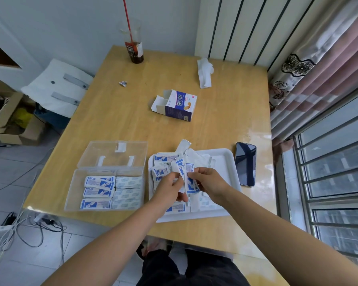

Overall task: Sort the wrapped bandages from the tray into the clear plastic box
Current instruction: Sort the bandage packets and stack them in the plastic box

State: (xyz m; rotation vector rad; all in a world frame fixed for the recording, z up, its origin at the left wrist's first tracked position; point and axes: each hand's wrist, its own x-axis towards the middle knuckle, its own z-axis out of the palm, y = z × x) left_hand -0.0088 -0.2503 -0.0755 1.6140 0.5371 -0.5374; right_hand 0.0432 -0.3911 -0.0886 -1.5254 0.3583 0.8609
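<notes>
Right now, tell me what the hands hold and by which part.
A small bunch of wrapped bandages over the tray: the right hand grips its middle, the left hand pinches its side.

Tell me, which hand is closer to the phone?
Right. The right hand holds wrapped bandages over the tray, on the side toward the phone; the left hand is farther off, toward the clear box.

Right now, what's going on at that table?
A person is sorting over the white tray. The left hand and right hand both hold a few wrapped bandages above the loose pile left in it. The clear plastic box, lid open, sits left of the tray and already holds neat stacks. A phone lies right of the tray.
</notes>
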